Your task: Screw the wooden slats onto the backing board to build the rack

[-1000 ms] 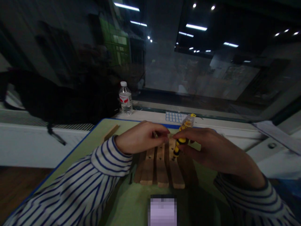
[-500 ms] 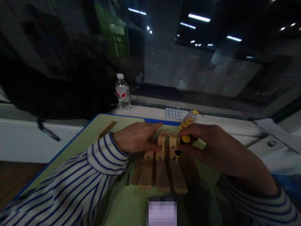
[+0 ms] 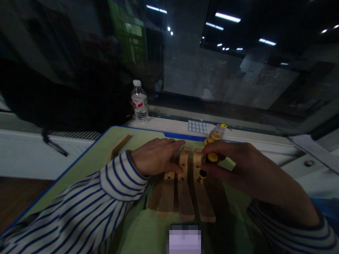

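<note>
On the green tabletop (image 3: 132,229) lies a wooden piece (image 3: 185,201) made of several slats, with dark screws or screw holes in them. My left hand (image 3: 159,157) rests over its left part and steadies it, thumb on a slat and index finger stretched beyond; the other fingertips are hidden. My right hand (image 3: 238,164) is closed around a yellow and black screwdriver (image 3: 212,158), at the upper part of the rightmost slat. Its tip stands near a screw there, though dim light hides the exact contact.
A loose wooden strip (image 3: 120,145) lies at the table's left. Behind the table, a water bottle (image 3: 140,106) and a blue-gridded sheet (image 3: 198,126) are on the windowsill. A clear, yellow-capped container (image 3: 216,133) is beyond my right hand. Papers (image 3: 314,150) lie at far right.
The whole view has shifted slightly. Both hands keep their places on the wooden piece and the screwdriver, with no clear change in grip.
</note>
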